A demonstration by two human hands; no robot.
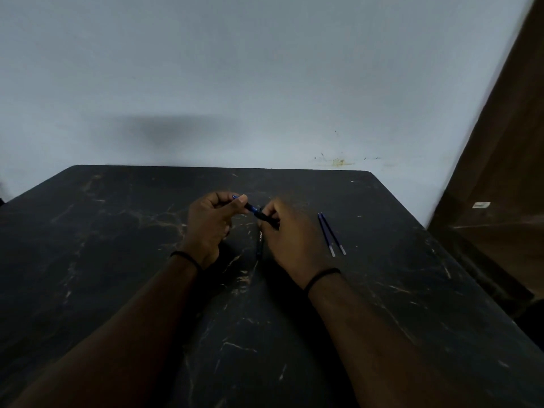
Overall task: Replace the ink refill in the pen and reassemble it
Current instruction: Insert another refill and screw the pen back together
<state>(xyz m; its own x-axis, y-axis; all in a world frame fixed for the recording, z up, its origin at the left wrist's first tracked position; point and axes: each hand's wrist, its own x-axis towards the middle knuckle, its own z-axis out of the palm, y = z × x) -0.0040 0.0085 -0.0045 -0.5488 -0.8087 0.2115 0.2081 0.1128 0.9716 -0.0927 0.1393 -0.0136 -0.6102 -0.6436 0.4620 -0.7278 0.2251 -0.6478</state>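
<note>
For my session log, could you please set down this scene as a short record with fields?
surface: dark marbled table
left hand: pinching the blue end of the pen
right hand: gripping the pen's black part
spare refills: two, side by side on the table, right of the hands
another pen part: on the table between the hands
wrists: a dark band on each

Black marble-look tabletop (117,260) with pale veins and scuffs, filling lower half. Pale grey wall (235,69) at 12 o'clock, yellowish stain (338,162) low on it toward 1 o'clock. Brown wooden panel (506,142) at 3 o'clock, small white sticker (481,205) on it.
</note>
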